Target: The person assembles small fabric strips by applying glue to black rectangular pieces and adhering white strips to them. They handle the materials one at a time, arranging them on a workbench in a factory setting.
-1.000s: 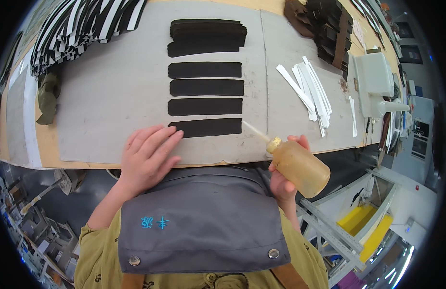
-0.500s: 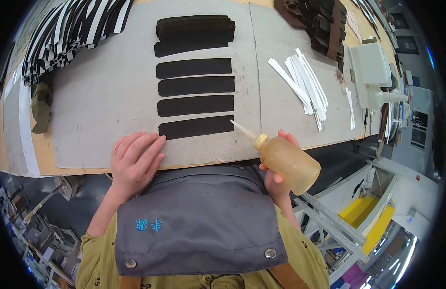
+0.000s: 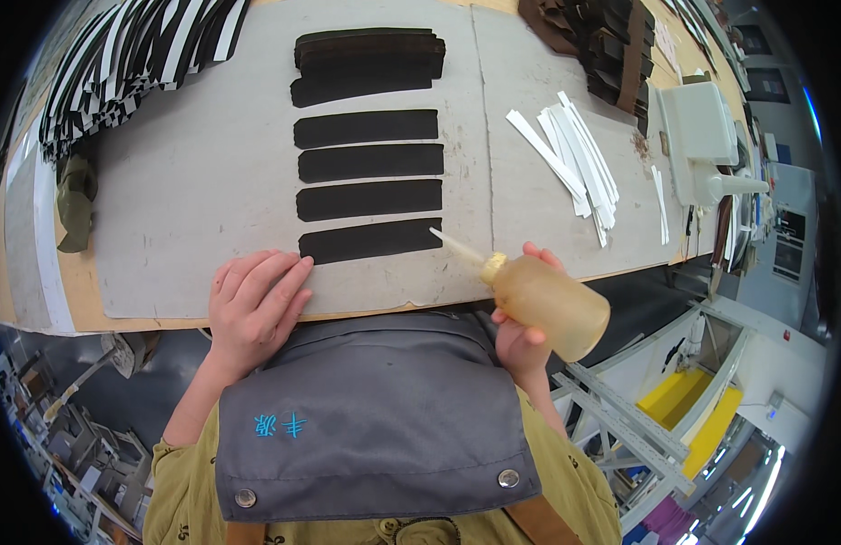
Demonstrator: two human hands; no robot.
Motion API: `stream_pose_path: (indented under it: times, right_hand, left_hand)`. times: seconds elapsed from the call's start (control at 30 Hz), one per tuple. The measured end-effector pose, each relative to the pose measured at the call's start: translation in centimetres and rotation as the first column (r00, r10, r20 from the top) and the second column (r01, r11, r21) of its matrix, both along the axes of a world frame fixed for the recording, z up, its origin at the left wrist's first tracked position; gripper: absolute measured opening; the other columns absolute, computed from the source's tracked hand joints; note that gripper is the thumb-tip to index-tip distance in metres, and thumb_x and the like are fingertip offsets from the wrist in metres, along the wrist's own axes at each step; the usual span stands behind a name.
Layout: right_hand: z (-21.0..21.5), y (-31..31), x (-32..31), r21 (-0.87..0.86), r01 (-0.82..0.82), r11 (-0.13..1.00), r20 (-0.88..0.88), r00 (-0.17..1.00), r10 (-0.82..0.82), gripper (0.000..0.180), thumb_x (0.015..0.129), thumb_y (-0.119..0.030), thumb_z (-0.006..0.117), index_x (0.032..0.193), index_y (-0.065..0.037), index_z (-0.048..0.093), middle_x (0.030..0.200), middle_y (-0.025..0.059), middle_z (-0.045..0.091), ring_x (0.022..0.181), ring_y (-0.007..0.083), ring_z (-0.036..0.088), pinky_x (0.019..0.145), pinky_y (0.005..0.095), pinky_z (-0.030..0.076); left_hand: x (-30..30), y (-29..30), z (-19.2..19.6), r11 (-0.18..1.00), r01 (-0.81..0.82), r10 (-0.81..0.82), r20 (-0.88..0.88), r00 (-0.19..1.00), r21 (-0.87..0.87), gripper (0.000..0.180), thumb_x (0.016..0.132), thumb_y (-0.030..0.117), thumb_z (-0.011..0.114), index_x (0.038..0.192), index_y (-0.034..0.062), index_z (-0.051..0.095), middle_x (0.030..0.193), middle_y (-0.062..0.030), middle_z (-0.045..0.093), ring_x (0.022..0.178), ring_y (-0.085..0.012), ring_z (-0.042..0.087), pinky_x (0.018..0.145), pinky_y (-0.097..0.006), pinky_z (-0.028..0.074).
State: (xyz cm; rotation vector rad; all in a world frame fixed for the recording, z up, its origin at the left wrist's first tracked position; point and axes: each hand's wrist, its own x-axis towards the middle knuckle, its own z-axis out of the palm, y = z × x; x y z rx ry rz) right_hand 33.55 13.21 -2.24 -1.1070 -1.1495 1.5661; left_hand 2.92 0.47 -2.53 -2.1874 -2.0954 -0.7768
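Observation:
My right hand [image 3: 522, 348] is closed round a squeeze bottle [image 3: 555, 307] with cloudy yellowish contents and a long thin nozzle. The bottle leans left, and its nozzle tip meets the right end of the nearest black strip [image 3: 366, 242]. At that strip's near left corner rest the fingertips of my left hand [image 3: 257, 298], its fingers stretched out and holding nothing. Beyond lie more black strips [image 3: 370, 199] in a spaced column, parallel to each other. A stack of dark strips [image 3: 366, 64] tops the column at the far side.
Grey board [image 3: 193, 200] covers the table. White strips [image 3: 570, 150] lie loosely at right, near a white plastic container [image 3: 702, 127]. Dark brown pieces [image 3: 607, 54] are piled at the far right. Black-and-white strips [image 3: 139, 64] fill the far left, beside an olive cloth [image 3: 75, 204].
The nozzle tip has moved slightly left, from the nearest strip's right edge to just inside it. My left hand has stayed in place.

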Motion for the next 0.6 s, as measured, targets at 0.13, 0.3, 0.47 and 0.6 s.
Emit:
stream_pose_path:
  times: [0.13, 0.3, 0.47, 0.6]
  right_hand:
    - [0.5, 0.1, 0.5, -0.027, 0.102, 0.994, -0.094, 0.990, -0.104, 0.123, 0.061, -0.063, 0.094, 0.153, -0.004, 0.037, 0.156, 0.0166, 0.043, 0.103, 0.0174, 0.067, 0.059, 0.0206, 0.057]
    - [0.0, 0.2, 0.6, -0.006, 0.099, 0.995, -0.151, 0.984, -0.098, 0.124, 0.062, -0.060, 0.095, 0.155, -0.004, 0.036, 0.156, 0.0158, 0.044, 0.100, 0.0164, 0.068, 0.056, 0.0205, 0.057]
    - [-0.4, -0.3, 0.8, -0.069, 0.059, 0.996, -0.045, 0.997, -0.062, 0.120, 0.068, -0.070, 0.086, 0.156, -0.005, 0.037, 0.155, 0.0139, 0.049, 0.096, 0.0091, 0.066, 0.055, 0.0167, 0.050]
    - [-0.1, -0.5, 0.1, -0.081, 0.113, 0.990, -0.022, 0.993, -0.116, 0.119, 0.067, -0.066, 0.089, 0.155, -0.003, 0.037, 0.154, 0.0145, 0.049, 0.098, 0.0119, 0.068, 0.059, 0.0190, 0.056]
  left_hand:
    - [0.0, 0.1, 0.0, 1.000, 0.004, -0.004, 0.005, 1.000, 0.001, 0.034, 0.083, 0.015, 0.079, 0.116, 0.0110, 0.076, 0.115, -0.0011, 0.069, 0.107, -0.0216, 0.065, 0.091, -0.037, 0.047]
    - [0.0, 0.1, 0.1, 1.000, 0.007, -0.007, 0.010, 1.000, 0.006, 0.035, 0.082, 0.012, 0.079, 0.117, 0.0101, 0.075, 0.115, -0.0025, 0.069, 0.107, -0.0222, 0.065, 0.089, -0.037, 0.048]
    - [-0.4, 0.0, 0.1, 1.000, 0.017, -0.019, 0.107, 0.994, 0.017, 0.038, 0.080, 0.006, 0.079, 0.118, 0.0089, 0.074, 0.115, -0.0040, 0.068, 0.106, -0.0237, 0.065, 0.087, -0.037, 0.049]
    - [-0.3, 0.1, 0.2, 1.000, 0.026, -0.027, 0.096, 0.995, 0.015, 0.039, 0.081, 0.006, 0.079, 0.119, 0.0093, 0.074, 0.116, -0.0035, 0.068, 0.105, -0.0238, 0.065, 0.087, -0.037, 0.049]
